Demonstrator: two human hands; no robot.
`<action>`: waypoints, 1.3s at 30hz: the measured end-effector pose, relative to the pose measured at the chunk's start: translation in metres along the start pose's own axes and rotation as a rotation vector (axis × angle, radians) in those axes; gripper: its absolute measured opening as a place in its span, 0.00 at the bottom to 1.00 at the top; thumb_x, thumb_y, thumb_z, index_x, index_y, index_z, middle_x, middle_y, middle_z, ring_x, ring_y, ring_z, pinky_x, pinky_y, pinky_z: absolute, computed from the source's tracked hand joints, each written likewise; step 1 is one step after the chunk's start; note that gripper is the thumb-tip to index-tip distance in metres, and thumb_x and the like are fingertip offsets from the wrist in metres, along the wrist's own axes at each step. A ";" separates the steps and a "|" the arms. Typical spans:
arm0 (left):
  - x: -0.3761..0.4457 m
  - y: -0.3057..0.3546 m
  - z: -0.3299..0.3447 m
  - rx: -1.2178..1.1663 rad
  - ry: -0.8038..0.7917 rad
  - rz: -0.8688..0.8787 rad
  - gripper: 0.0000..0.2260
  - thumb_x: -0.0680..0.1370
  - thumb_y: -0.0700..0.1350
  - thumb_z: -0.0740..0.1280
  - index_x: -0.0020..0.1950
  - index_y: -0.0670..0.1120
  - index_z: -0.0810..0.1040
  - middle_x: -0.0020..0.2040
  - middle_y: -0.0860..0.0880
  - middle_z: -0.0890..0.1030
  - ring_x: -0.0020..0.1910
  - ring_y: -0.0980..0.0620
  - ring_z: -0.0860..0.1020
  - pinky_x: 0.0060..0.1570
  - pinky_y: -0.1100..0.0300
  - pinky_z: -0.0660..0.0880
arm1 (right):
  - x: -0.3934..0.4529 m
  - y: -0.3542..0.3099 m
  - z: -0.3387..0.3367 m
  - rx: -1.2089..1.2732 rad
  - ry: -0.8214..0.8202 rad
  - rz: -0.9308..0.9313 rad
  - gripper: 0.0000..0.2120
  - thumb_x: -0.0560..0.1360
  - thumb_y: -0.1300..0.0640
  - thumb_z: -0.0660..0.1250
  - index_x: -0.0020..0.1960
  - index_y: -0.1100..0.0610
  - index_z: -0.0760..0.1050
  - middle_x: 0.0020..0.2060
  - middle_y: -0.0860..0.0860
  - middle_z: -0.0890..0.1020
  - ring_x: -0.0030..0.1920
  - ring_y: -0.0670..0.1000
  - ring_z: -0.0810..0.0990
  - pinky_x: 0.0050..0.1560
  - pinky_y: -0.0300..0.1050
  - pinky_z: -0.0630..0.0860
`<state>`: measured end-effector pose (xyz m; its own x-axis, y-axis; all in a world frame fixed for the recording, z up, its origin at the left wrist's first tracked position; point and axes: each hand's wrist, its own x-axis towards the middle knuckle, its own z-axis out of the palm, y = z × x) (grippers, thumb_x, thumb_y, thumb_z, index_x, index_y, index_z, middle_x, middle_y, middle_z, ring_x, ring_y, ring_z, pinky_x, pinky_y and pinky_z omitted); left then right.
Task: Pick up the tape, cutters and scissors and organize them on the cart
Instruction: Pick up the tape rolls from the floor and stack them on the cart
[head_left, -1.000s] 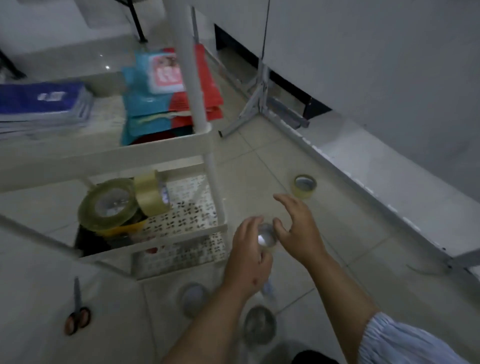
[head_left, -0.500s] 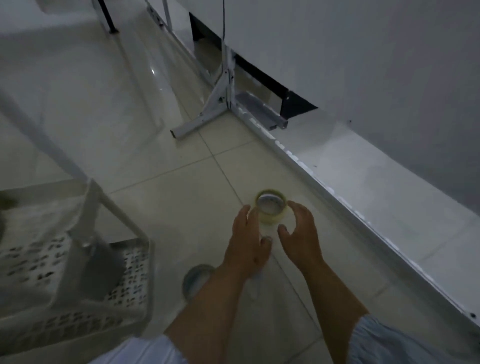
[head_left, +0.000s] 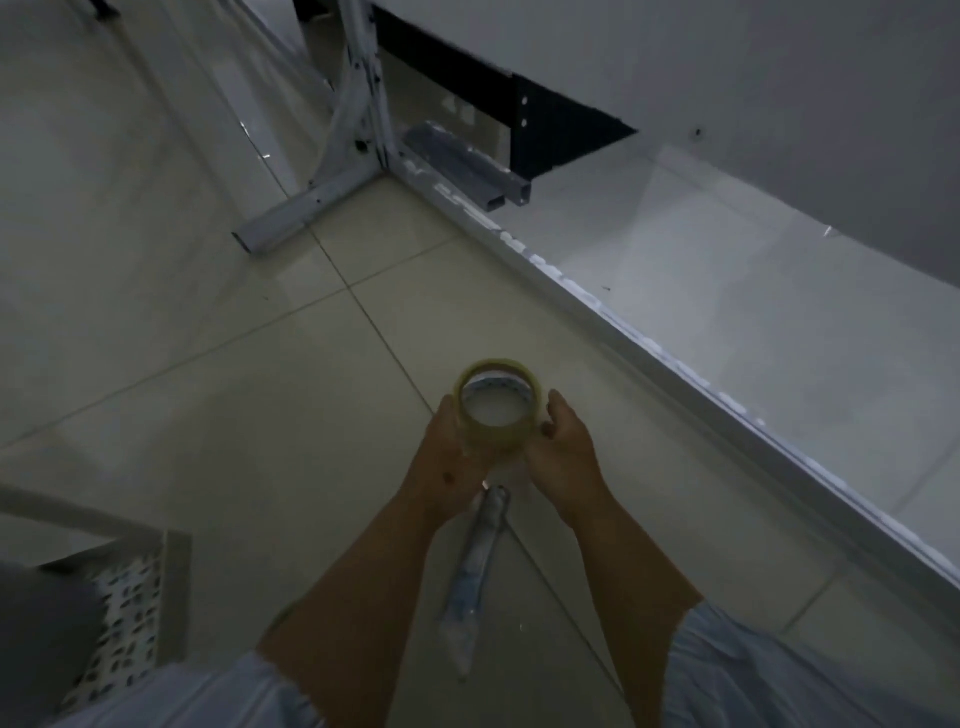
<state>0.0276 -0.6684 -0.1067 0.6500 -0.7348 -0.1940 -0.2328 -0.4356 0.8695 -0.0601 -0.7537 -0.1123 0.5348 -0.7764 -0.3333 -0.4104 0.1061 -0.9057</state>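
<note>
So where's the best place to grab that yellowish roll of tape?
By its curved outer wall, from two opposite sides. The tape roll lies flat on the tiled floor with its hole facing up, so both sides are free. The left hand and right hand already flank it that way; a thumb through the hole would probably work too.

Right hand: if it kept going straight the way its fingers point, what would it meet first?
The right hand is already against the tape roll, so it would likely meet that first, with the left hand on the roll's other side.
</note>
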 end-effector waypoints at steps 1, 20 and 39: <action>-0.001 0.000 0.002 -0.065 -0.004 -0.028 0.21 0.74 0.38 0.67 0.65 0.40 0.67 0.59 0.49 0.74 0.63 0.49 0.71 0.54 0.68 0.71 | -0.001 0.001 0.004 0.017 0.001 -0.015 0.23 0.75 0.63 0.59 0.69 0.59 0.63 0.68 0.57 0.70 0.66 0.56 0.70 0.65 0.52 0.71; -0.173 0.061 -0.061 -0.578 0.270 -0.201 0.15 0.74 0.34 0.65 0.51 0.53 0.72 0.60 0.44 0.76 0.61 0.46 0.74 0.54 0.54 0.75 | -0.175 -0.048 -0.006 0.269 -0.006 -0.246 0.24 0.67 0.67 0.73 0.60 0.53 0.74 0.56 0.47 0.79 0.52 0.36 0.78 0.41 0.25 0.74; -0.432 0.082 -0.197 -0.438 0.436 0.102 0.22 0.75 0.38 0.65 0.60 0.62 0.68 0.56 0.63 0.76 0.53 0.69 0.76 0.46 0.72 0.74 | -0.428 -0.147 0.061 0.124 -0.300 -0.511 0.32 0.63 0.62 0.76 0.62 0.47 0.68 0.57 0.51 0.70 0.54 0.48 0.76 0.45 0.27 0.76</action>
<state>-0.1299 -0.2845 0.1376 0.8969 -0.4417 0.0220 -0.0506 -0.0530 0.9973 -0.1838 -0.3987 0.1476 0.8340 -0.5410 0.1087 0.0325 -0.1484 -0.9884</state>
